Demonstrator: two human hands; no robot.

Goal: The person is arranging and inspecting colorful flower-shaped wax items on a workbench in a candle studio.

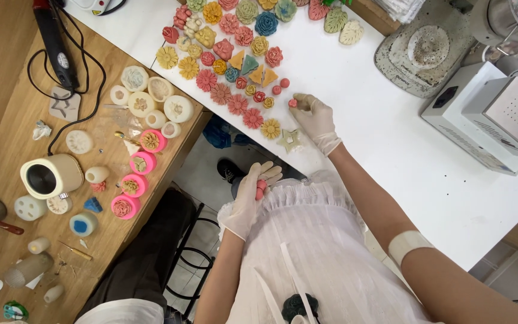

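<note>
Right hand (315,118) out on white bench (379,120), fingertips pinched on small pink ball (293,103) beside flower pieces (235,54); left hand (250,195) near chest, closed around pink piece (261,188), probably similar.

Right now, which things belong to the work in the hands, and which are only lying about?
In use:
- right hand on small pink ball
- left hand holding pink piece
- coloured flower pieces on white table

Lying about:
- pink moulds
- cream pot
- black corded tool
</note>
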